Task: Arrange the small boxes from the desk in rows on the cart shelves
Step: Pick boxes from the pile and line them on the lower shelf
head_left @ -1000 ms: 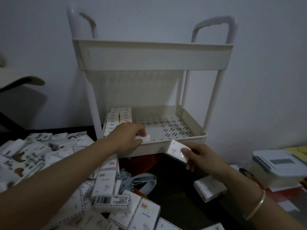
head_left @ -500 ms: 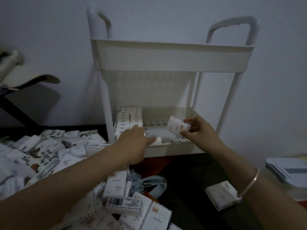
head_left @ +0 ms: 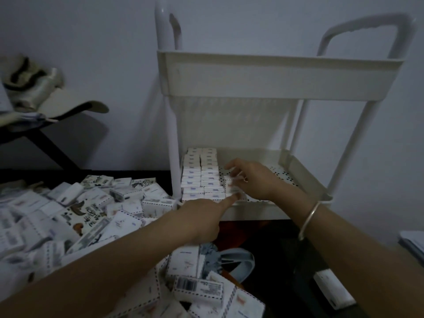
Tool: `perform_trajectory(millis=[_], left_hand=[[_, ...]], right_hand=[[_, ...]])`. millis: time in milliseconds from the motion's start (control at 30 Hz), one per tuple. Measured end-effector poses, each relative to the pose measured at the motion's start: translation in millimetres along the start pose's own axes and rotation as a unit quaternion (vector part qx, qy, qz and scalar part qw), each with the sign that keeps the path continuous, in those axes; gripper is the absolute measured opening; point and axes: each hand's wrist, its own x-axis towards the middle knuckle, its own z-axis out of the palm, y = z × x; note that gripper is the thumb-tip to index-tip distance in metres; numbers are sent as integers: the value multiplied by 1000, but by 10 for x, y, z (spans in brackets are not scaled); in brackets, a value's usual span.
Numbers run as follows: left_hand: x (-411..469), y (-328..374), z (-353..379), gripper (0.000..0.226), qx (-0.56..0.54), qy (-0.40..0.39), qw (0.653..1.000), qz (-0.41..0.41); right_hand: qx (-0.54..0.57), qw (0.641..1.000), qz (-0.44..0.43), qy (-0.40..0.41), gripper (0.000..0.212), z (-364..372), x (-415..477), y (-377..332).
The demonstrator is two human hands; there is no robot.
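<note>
The fingers (head_left: 236,172) of the right hand (head_left: 257,180) are bent around a small box (head_left: 230,188), which is held on the lower shelf (head_left: 305,177) of the cart (head_left: 275,76), near the middle of the frame; its front is touched by the straight pointing finger (head_left: 227,201) of the left hand (head_left: 206,216), the other fingers curled in; two rows of boxes (head_left: 202,175) are packed just left of it; a pile of boxes (head_left: 68,214) is spread at lower left.
</note>
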Motion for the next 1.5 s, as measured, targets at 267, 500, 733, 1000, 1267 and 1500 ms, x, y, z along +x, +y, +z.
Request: perform_trajectory(millis=[267, 500, 733, 1000, 1267, 1500], left_hand=[[1, -17, -11, 82, -63, 12, 998, 17], [-364, 55, -273, 28, -102, 63, 992, 35], [-1067, 100, -412, 45, -97, -65, 991, 62], [-1186, 115, -118, 23, -43, 28, 998, 48], [-1143, 161, -143, 22, -333, 80, 940, -4], [-1095, 207, -144, 21, -434, 34, 900, -24]], right_hand=[[37, 998, 37, -32, 44, 54, -122, 30], [54, 997, 36, 32, 53, 18, -457, 14], [14, 999, -30, 33, 31, -16, -1076, -195], [-13, 984, 14, -174, 25, 116, -1662, -536], [13, 978, 57, -199, 22, 265, -1907, -622], [176, 966, 112, -153, 31, 305, -1936, -447]])
